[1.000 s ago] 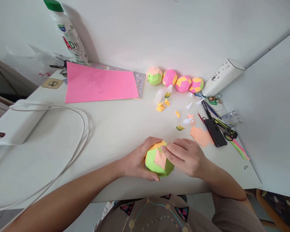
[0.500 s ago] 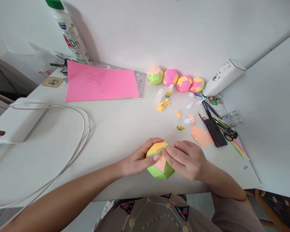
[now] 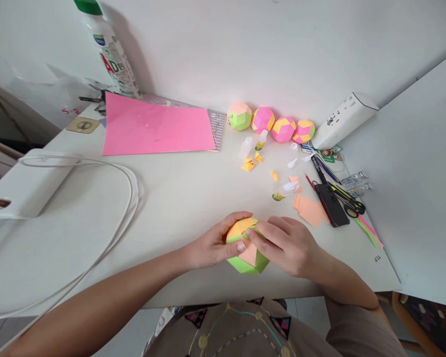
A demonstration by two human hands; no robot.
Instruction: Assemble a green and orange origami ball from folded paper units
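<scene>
Held paper ball (image 3: 250,256): lime green below, peach facet in front, yellow-orange on top. Leftmost ball (image 3: 240,117) peach over green, dark marks at its left. Second ball (image 3: 263,120) and third ball (image 3: 283,129) pink with yellow-orange; fourth ball (image 3: 304,131) the same, plus a green edge. Folded pieces (image 3: 248,164) orange. Large sheet (image 3: 159,126) plain pink. Desk (image 3: 189,193) white. Shirt (image 3: 241,332) brown-grey, turquoise curved line, gold discs, dark triangles patched pink and blue.

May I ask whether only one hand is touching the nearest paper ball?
No, the left hand holds the paper ball while the right hand touches its upper side.
</scene>
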